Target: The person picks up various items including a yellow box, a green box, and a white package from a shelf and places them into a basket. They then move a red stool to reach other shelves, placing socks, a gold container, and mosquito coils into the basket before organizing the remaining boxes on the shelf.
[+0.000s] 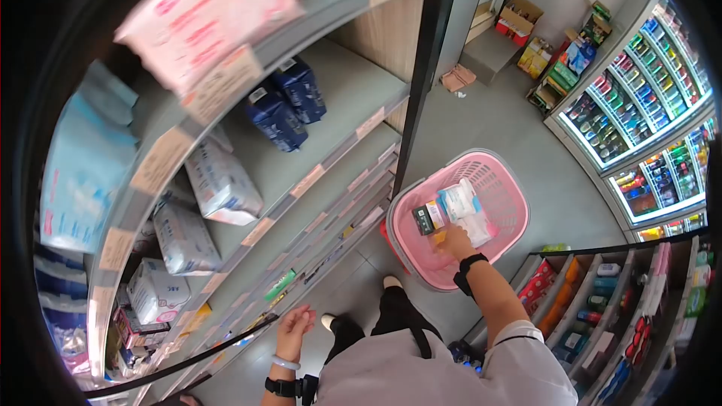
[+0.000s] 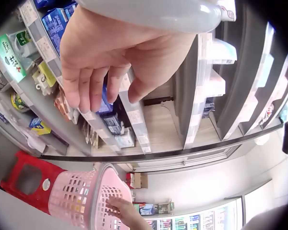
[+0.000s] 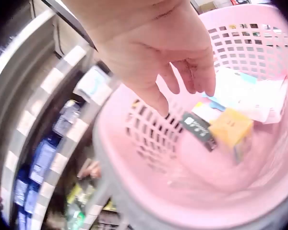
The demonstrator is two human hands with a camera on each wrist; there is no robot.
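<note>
A pink basket (image 1: pixel 515 214) stands on a red stool (image 2: pixel 26 184) beside the shelves. Inside lie white and blue packages (image 1: pixel 460 199), a dark green box (image 3: pixel 198 128) and a yellow box (image 3: pixel 232 127). My right hand (image 1: pixel 455 242) reaches over the basket with fingers loosely bent; in the right wrist view the hand (image 3: pixel 168 57) holds nothing and hangs above the boxes, apart from them. My left hand (image 1: pixel 295 331) is raised near the lower shelves, its fingers relaxed; the left wrist view shows that hand (image 2: pixel 115 62) empty, palm in view.
Shelves (image 1: pixel 353 68) with packs run along the left, including blue packs (image 1: pixel 282 109) and a pink package (image 1: pixel 214 11). Lit drink coolers (image 1: pixel 639 83) stand at the right, cartons (image 1: pixel 519 15) at the back. Another stocked shelf (image 1: pixel 594 316) is at the lower right.
</note>
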